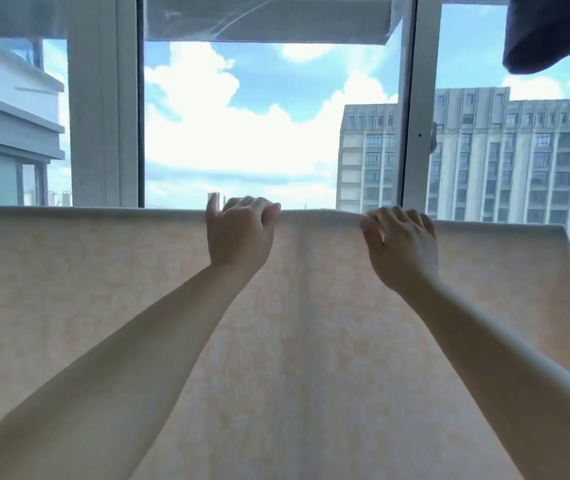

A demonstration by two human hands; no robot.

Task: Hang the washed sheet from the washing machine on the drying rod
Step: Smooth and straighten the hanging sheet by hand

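Head view shows the sheet (pixel 103 306) draped flat before the window (pixel 103 116), pale peach with a faint mottled print, its top fold smooth and rounded. My left hand (pixel 240 233) and right hand (pixel 401 247) curl over that fold, gripping the thin cloth.

High-rise home balcony: windows (pixel 276 126), laundry (pixel 103 306)

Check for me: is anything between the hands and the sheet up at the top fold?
Nothing visible. The left hand and right hand both curl over the sheet at its top fold. The dark fabric hangs well above, at upper right.
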